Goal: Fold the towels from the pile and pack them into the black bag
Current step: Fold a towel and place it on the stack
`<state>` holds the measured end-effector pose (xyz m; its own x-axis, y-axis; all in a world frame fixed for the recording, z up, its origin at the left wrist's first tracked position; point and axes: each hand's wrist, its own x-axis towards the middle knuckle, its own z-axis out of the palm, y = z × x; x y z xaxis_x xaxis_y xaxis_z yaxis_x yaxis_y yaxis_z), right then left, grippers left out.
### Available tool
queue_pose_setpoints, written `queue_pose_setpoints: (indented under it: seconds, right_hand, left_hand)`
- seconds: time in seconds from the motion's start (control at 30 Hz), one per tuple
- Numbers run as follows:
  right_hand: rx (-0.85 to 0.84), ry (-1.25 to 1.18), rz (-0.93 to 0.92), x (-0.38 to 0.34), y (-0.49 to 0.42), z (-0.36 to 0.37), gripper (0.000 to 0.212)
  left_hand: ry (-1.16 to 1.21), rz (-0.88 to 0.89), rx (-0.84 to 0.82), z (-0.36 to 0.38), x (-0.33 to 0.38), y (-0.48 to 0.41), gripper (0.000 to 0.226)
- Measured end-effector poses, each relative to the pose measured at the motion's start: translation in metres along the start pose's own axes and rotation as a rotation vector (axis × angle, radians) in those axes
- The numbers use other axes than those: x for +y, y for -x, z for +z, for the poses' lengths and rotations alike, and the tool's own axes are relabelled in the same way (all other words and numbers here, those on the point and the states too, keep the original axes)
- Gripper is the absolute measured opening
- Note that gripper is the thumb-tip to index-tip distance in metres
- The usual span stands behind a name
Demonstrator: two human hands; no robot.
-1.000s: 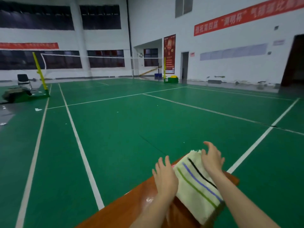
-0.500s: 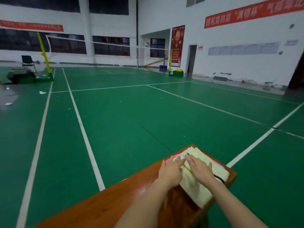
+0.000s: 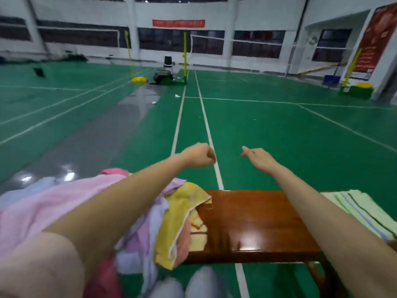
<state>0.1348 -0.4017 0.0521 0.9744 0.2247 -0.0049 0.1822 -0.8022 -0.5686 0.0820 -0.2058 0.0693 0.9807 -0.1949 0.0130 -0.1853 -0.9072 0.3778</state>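
Brown and shiny, the wooden bench (image 3: 253, 222) runs across the bottom of the view, with the green court floor (image 3: 268, 136) behind it. On its left end sits the pile of towels (image 3: 150, 222), all loose and bunched up: a big pink one, a pale purple one and a yellow one that hangs over the front edge of the bench. On the right end lies the folded towel (image 3: 363, 211), pale green with thin dark, blue and green stripes, flat on the wood and well apart from the pile.

Both arms reach out over the bench, up in the air above the floor. The left hand (image 3: 198, 155) is over the far edge of the pile, its fingers curled down loosely, and it holds nothing. The right hand (image 3: 258, 159) is near it, with the fingers pointing toward the left hand; they look loose too, but the picture is blurry there, so it is hard to be sure. It holds nothing either. The two hands do not touch.

Two pale shoes (image 3: 189, 284) show at the bottom. Far back stand a yellow net post (image 3: 184, 54) and a dark chair (image 3: 168, 61).
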Motion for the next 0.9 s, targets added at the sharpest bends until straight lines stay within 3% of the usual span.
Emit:
queue_pose_setpoints:
  seconds: [0.17,0.27,0.4,0.53,0.63,0.7,0.77,0.8,0.9]
  right_hand:
    - [-0.337,0.032,-0.267,-0.138,0.028,0.096,0.049]
    - [-0.419,0.122,-0.305,-0.176,0.042,0.143,0.044]
    - [-0.411,0.176,-0.266,-0.188,0.053,0.184,0.043]
    - [-0.222,0.151,-0.296,-0.197,0.058,0.202,0.034]
    - [-0.230,0.070,-0.373,-0.209,0.065,0.204,0.031]
    - [-0.267,0.046,-0.412,-0.214,0.068,0.205,0.029]
    - [-0.296,0.008,-0.428,-0.216,0.068,0.209,0.029]
    - [-0.305,-0.035,-0.417,-0.215,0.066,0.210,0.029]
    - [-0.333,-0.193,-0.325,-0.212,0.058,0.206,0.041]
  left_hand:
    - [-0.130,-0.261,-0.018,-0.055,-0.122,0.116,0.025]
    - [-0.141,-0.342,-0.058,-0.074,-0.165,0.166,0.026]
    - [-0.126,-0.355,-0.094,-0.075,-0.193,0.197,0.031]
    - [-0.113,-0.373,-0.140,-0.053,-0.209,0.204,0.060]
    - [-0.101,-0.428,-0.117,-0.031,-0.216,0.198,0.071]
    - [-0.234,-0.419,-0.146,-0.020,-0.216,0.192,0.056]
    - [-0.347,-0.393,-0.228,-0.016,-0.210,0.190,0.016]
    - [-0.330,-0.387,-0.220,-0.016,-0.209,0.189,0.007]
    - [-0.103,-0.357,0.012,-0.026,-0.210,0.184,0.019]
